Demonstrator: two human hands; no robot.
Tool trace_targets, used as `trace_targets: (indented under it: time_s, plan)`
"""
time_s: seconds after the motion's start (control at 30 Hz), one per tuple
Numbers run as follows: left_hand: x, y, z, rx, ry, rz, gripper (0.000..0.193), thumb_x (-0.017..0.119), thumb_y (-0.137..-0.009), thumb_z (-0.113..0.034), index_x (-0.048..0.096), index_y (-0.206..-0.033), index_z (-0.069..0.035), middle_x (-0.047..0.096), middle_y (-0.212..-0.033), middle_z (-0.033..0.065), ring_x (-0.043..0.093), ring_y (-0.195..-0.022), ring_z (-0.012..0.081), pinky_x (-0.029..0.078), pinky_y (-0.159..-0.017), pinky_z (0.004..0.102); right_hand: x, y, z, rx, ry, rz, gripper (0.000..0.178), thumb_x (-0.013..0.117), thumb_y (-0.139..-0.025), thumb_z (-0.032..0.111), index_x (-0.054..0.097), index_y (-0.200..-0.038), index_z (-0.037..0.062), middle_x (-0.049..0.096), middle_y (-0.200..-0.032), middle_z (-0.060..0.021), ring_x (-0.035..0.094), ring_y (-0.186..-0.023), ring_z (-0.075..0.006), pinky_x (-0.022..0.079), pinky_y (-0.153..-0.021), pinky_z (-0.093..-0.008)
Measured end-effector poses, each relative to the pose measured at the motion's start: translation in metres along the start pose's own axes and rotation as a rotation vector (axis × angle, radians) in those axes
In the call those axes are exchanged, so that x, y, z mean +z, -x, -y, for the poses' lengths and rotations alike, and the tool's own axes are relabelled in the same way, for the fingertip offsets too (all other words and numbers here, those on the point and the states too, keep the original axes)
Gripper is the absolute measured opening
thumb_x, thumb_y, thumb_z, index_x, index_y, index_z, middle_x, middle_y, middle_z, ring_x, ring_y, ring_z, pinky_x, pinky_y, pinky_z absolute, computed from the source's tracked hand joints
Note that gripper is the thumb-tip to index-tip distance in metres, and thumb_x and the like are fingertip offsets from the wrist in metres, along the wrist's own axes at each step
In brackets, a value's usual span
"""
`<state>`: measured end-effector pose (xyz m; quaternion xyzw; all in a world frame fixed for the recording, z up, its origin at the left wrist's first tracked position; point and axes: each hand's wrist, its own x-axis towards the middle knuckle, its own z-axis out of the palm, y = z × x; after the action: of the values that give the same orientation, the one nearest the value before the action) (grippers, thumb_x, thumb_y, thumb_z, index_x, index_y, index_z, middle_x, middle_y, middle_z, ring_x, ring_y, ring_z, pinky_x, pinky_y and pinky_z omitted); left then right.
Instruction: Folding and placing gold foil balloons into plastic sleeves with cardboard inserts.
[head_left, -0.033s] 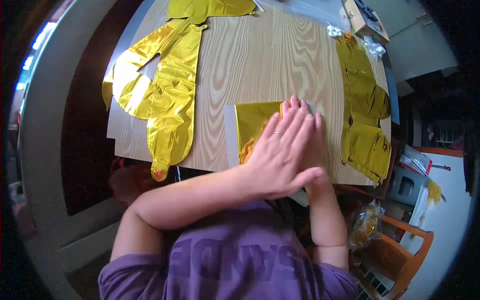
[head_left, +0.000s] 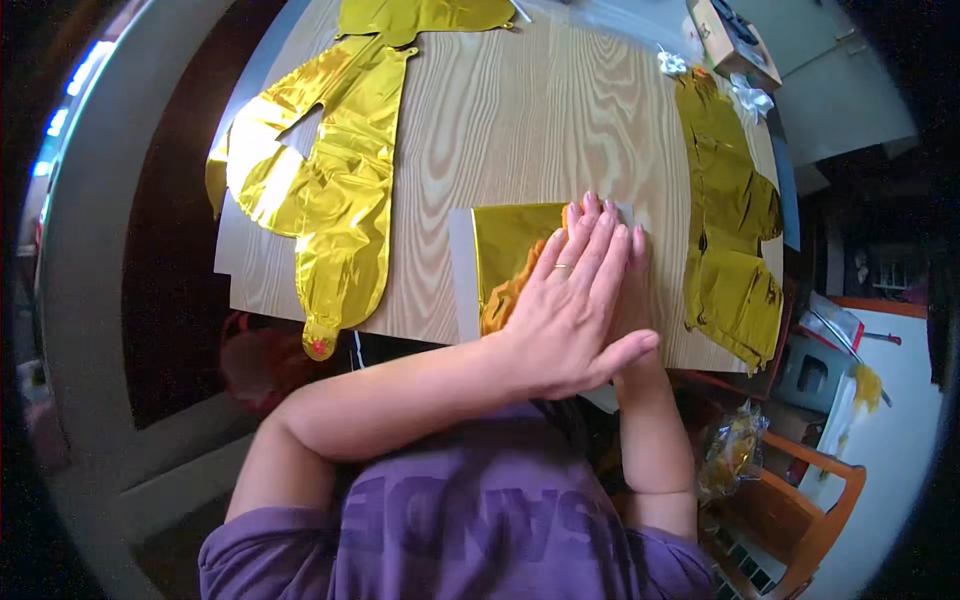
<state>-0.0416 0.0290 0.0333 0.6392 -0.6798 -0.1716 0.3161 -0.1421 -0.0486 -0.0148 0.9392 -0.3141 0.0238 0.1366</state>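
My left hand [head_left: 578, 300] lies flat, fingers stretched out and thumb apart, on top of my right hand [head_left: 634, 295]. Mostly covered, the right hand shows its outer edge and some fingertips stretched forward. Both press down on an orange cloth [head_left: 508, 298], which lies on a smooth gold foil sheet [head_left: 505, 232] near the table's front edge. A pale strip [head_left: 462, 260] borders the foil's left side. What lies beneath the palms is hidden.
A flat gold foil balloon [head_left: 345, 180] lies at the left, overhanging the front edge. Another foil piece [head_left: 720, 190] lies along the right, with white crumpled bits [head_left: 750, 97] and a wooden box [head_left: 735, 45] behind. A wooden chair [head_left: 810, 510] stands at the lower right.
My stacked hands have shifted very slightly to the right, and a little more of the orange cloth shows beside them. The foil pieces around them stay put.
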Motion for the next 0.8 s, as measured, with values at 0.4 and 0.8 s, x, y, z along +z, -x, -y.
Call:
trace_targets:
  time_s: [0.4,0.8]
  plan:
    - [0.008,0.042,0.042,-0.256,-0.477,-0.095,0.109,0.038,-0.09,-0.076,0.024,-0.149,0.015,0.018,-0.158,0.0358,0.01,-0.151,0.0461,0.001,-0.121,0.0556,-0.01,0.0,-0.006,-0.009,-0.425,0.015,0.076,0.051,-0.097,0.043,0.027,-0.156,0.0038,0.026,-0.163,-0.0173,0.024,-0.15,-0.0353,0.012,-0.121,-0.0585]
    - [-0.033,0.062,0.048,-0.392,-0.619,-0.024,0.102,0.042,-0.093,-0.069,0.023,-0.15,0.014,0.021,-0.159,0.0341,0.01,-0.153,0.0409,-0.004,-0.121,0.0548,-0.013,-0.001,-0.007,0.012,-0.451,-0.003,0.073,0.05,-0.099,0.041,0.027,-0.156,0.0023,0.025,-0.163,-0.0183,0.024,-0.15,-0.0357,0.012,-0.121,-0.0582]
